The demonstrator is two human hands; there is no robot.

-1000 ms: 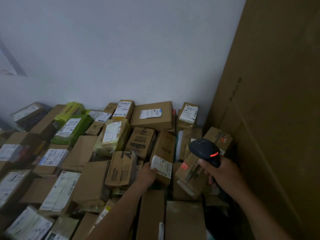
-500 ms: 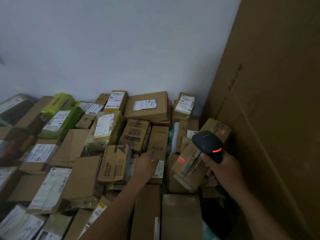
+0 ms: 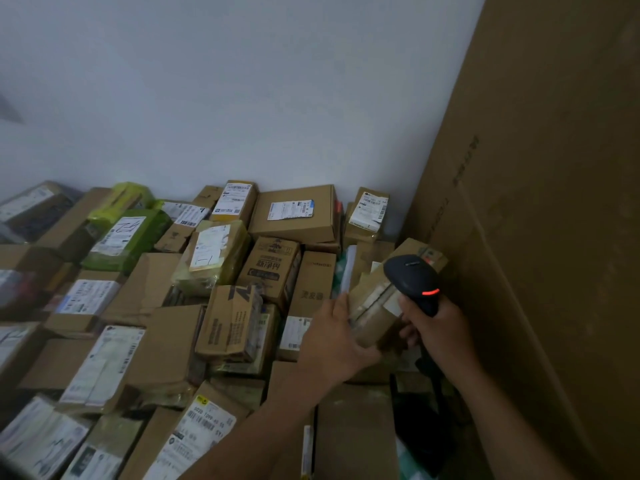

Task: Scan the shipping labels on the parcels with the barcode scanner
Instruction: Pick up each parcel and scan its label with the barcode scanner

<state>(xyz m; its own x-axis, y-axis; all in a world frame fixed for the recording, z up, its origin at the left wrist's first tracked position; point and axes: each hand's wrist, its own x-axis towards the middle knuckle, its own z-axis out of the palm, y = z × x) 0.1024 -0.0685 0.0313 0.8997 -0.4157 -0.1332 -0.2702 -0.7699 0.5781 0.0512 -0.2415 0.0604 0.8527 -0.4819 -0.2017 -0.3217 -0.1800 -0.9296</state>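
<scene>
Head view: parcel heap (image 3: 166, 341) against a white wall, dim.
Change: left grip (image 3: 332, 337) gone from the labelled middle box (image 3: 315, 278), now grasping a taped parcel (image 3: 374, 306), tilted up.
Scanner side: right grip (image 3: 440, 330) clenched round barcode scanner (image 3: 414, 277), red light on, just beside that parcel.
Meaning: next scan probably near; its label not visible.

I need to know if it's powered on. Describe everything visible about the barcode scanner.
The barcode scanner is black, matte, plastic-looking, with a rounded head and a lit red-orange strip at its rear. The right hand wraps its lower part, holding it upright, head tilted forward over the taped brown parcel that the left hand holds.
</scene>
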